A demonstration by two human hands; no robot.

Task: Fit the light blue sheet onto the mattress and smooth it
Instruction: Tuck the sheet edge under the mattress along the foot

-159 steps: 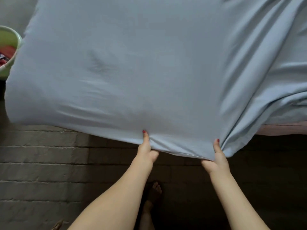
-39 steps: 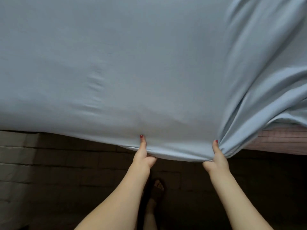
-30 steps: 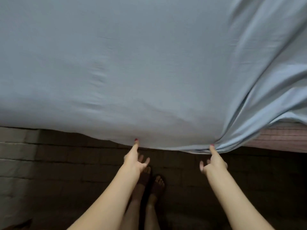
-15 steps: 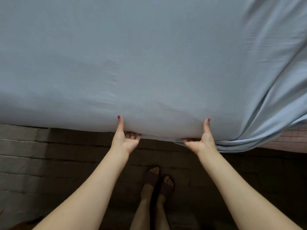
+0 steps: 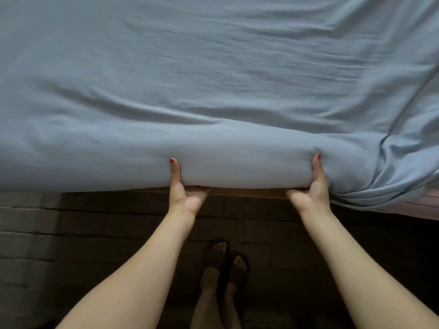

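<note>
Head view, left hand (image 5: 184, 198), right hand (image 5: 311, 195) gripping sheet (image 5: 213, 91) edge, fingers probably underneath

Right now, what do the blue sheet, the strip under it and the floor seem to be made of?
Light blue sheet: soft matte woven cloth, perhaps cotton; it creases and bunches at the right.
Strip under the edge: yellowish and smooth, possibly wood; too little shows.
Floor: brick or stone pavers, dull and rough, with dark joints between rectangular blocks.
</note>
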